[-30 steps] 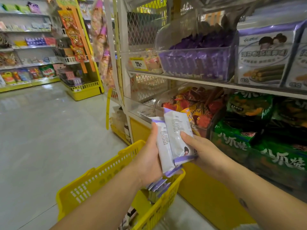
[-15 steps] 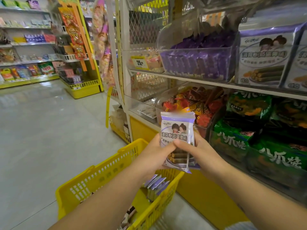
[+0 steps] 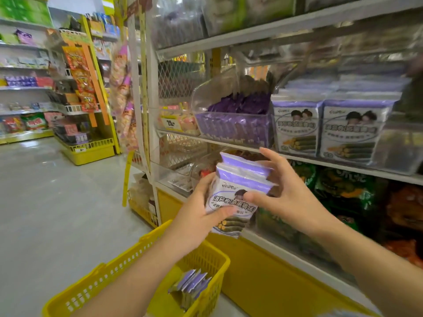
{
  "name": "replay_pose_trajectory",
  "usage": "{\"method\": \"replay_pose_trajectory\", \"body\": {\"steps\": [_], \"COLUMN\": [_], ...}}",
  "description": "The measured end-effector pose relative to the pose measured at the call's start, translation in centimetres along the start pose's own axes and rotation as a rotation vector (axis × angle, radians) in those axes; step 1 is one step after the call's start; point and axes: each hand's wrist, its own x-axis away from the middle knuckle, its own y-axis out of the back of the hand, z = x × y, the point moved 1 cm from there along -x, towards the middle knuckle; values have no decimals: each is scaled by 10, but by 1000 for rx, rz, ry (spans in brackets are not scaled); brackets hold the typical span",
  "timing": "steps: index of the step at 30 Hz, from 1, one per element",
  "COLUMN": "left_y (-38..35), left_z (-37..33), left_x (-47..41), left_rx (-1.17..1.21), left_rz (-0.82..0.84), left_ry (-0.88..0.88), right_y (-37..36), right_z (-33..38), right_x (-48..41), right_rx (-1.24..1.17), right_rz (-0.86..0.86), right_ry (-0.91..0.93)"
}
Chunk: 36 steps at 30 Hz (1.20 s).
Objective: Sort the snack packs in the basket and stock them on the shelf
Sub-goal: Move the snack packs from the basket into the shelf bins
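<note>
Two white snack packs [image 3: 242, 179] with purple top bands, dark lettering and green rolls pictured sit stacked between both hands. The left hand [image 3: 196, 216] grips their lower left side; the right hand [image 3: 290, 197] pinches the upper right, thumb on front.

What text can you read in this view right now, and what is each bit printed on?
"海苔卷(咸蛋黄味)": front purple pack.
"25": yellow price tag; smaller digits beside it too small.
Shelf packs: similar print, too blurred to read.
Green bags, hanging orange strips: blurred, unreadable.
</note>
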Motion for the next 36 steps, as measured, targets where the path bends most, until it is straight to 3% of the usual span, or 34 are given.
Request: {"method": "replay_pose_trajectory", "body": {"steps": [3, 6, 12, 16, 19, 22, 24, 31, 34, 36], "left_y": [0, -5, -29, -55, -75, -94, -106, -119, -113, -112], "left_z": [-38, -87, -159, -202, -223, -238, -241, -232, -221, -215], "left_x": [-14, -32, -79, -116, -141, -155, -165, -196, -201, -205], "left_rx": [-134, -252, -259, -276, -441, -659, -678, 6, 176, 286], "left_rz": [0, -9, 10, -20, -96, -238, -241, 140, 333, 368], "left_ry": [-155, -344, -559, -696, -763, -728, -681, -345, -314, -313], "right_y": [37, 66, 130, 168, 196, 219, 230, 247, 247, 243], "right_z": [47, 82, 133, 150, 149, 140, 132, 116, 111, 108], "right_x": [-3, -2, 6, 8, 3, -2, -6, -33, -46, -54], "right_rx": [323, 469, 398, 507, 734, 894, 961, 1220, 1285, 1313], "right_rz": [96, 126, 42, -115, -314, -472, -513, -553, -513, -408], "right_ry": [124, 172, 218, 307, 392, 471, 501, 563, 561, 579]}}
